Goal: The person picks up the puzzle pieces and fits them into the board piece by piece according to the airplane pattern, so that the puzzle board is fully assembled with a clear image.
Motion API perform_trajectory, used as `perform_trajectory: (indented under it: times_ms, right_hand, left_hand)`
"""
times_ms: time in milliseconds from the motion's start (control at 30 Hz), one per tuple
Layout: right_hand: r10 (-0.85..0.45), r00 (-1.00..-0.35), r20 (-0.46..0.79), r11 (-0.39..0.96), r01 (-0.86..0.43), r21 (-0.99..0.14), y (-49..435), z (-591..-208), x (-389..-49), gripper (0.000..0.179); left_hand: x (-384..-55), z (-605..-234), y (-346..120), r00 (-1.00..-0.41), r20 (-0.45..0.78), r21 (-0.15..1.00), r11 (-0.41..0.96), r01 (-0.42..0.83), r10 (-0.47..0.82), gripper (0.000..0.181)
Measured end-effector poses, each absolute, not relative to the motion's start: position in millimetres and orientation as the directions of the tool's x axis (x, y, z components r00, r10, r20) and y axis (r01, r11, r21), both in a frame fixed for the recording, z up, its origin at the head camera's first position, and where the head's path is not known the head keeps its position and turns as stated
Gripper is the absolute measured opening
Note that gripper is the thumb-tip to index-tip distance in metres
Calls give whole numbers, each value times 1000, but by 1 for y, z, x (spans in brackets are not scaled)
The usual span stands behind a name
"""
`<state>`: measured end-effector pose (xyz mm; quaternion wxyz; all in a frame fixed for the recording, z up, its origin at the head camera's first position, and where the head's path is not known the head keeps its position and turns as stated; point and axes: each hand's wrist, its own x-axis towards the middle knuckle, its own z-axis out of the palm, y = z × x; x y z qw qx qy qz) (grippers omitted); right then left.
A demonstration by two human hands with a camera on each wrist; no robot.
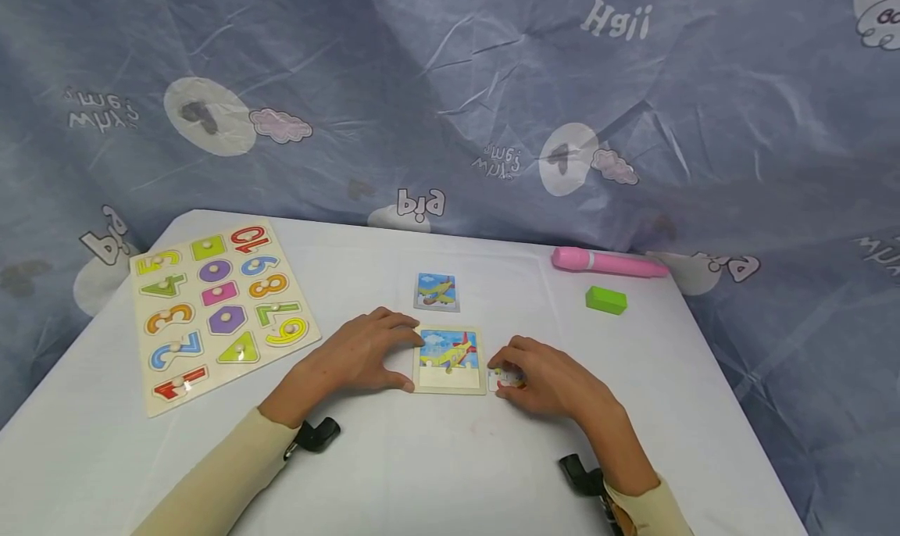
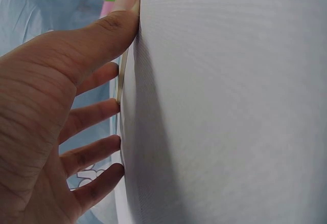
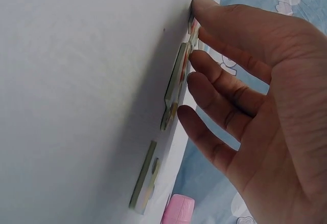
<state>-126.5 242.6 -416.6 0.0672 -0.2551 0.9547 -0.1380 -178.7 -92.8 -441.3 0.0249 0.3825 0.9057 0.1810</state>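
A small wooden puzzle tray (image 1: 450, 390) lies mid-table with an airplane picture partly filled in; its lower strip is bare. At its left side my left hand (image 1: 366, 350) spreads its fingers, the thumb touching the lower left corner and fingertips near the upper edge. Just right of the tray, my right hand (image 1: 551, 376) pinches a puzzle piece (image 1: 494, 380) between thumb and index finger, low over the table. In the right wrist view another puzzle piece (image 3: 176, 81) lies below the other fingers, and a further piece (image 3: 144, 178) rests beyond; the hand hides these from above.
Behind the tray sits an airplane picture card (image 1: 437, 292). A number and shape board (image 1: 228, 317) takes up the left side. At the back right lie a pink marker-like stick (image 1: 610, 262) and a green block (image 1: 606, 300). A printed cloth (image 1: 450, 91) hangs behind the table.
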Motion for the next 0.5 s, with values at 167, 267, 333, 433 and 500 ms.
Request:
perform_trajectory:
  times_ms: [167, 267, 333, 433, 500]
  right_hand:
    - [-496, -866, -66, 835, -454, -310, 242, -417, -127, 26]
    - [-496, -866, -66, 834, -454, -315, 242, -417, -126, 24]
    - [-499, -864, -60, 830, -458, -317, 242, -417, -126, 23]
    - [-512, -858, -46, 822, -473, -316, 243, -417, -124, 22]
    - [-512, -858, -42, 822, -475, -314, 243, -418, -124, 22]
  left_hand:
    - [-179, -440, -93, -708, 96, 348, 643, 682, 699, 68]
    - [-179, -440, -93, -706, 97, 353, 639, 684, 702, 68]
    - [-178, -440, -93, -705, 94, 358, 637, 683, 703, 67]
    - [-178, -441, -93, -703, 94, 359, 634, 685, 705, 67]
    - [-178, -441, -93, -703, 95, 360, 634, 685, 705, 67]
